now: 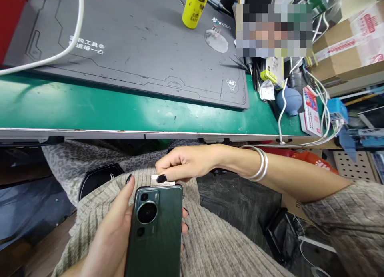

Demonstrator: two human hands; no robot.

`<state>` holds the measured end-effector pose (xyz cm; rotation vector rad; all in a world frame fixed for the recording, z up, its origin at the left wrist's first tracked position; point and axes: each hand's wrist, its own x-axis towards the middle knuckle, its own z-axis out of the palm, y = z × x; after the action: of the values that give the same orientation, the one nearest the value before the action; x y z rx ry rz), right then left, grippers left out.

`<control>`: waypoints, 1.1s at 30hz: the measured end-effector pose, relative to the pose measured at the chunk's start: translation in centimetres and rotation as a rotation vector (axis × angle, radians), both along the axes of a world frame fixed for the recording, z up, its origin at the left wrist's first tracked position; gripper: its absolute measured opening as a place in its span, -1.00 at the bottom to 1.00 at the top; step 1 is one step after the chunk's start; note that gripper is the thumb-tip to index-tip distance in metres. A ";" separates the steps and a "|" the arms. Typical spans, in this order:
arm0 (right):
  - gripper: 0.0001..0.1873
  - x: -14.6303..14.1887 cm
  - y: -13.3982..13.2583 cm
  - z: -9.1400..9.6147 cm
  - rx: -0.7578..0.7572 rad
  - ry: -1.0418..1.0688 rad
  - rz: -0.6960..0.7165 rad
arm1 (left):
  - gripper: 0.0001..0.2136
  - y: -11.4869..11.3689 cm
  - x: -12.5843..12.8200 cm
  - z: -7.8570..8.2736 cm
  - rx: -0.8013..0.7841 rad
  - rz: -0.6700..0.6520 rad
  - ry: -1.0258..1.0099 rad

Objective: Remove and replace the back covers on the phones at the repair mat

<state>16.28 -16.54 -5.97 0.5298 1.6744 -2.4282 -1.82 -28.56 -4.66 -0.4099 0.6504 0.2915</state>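
A dark green smartphone (159,233) lies in my left hand (117,225), back side up, its round camera block near the top edge. My left fingers wrap around both sides of it. Above the phone's top edge, my right hand (183,163) is closed in a pinch on a small white piece (163,183), which looks like paper or tissue. That piece sits right against the phone's top edge; whether it is stuck to the phone I cannot tell. The phone's screen side and its lower end are out of sight.
Ahead is a green bench (120,109) with a grey work mat (135,41). A yellow ESD bottle (195,9) stands on the mat. To the right lie a blue air blower (289,101), white cables, a small printed box (311,113) and a cardboard box (351,45).
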 end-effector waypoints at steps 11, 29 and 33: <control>-0.67 -0.1 0.3 2.8 0.427 0.075 0.015 | -0.30 0.1 0.3 0.6 -0.010 0.014 -0.003; -0.56 0.2 -1.0 0.3 -0.233 -0.035 -0.081 | -0.37 -0.3 0.2 -0.2 -0.061 0.047 -0.065; -0.55 0.2 -1.2 -0.2 -0.300 -0.042 -0.092 | -0.37 -0.3 0.1 -0.2 -0.057 0.061 -0.079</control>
<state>16.44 -17.72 -6.13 0.6175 1.2615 -2.6468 -1.73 -28.91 -4.89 -0.4939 0.5705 0.3141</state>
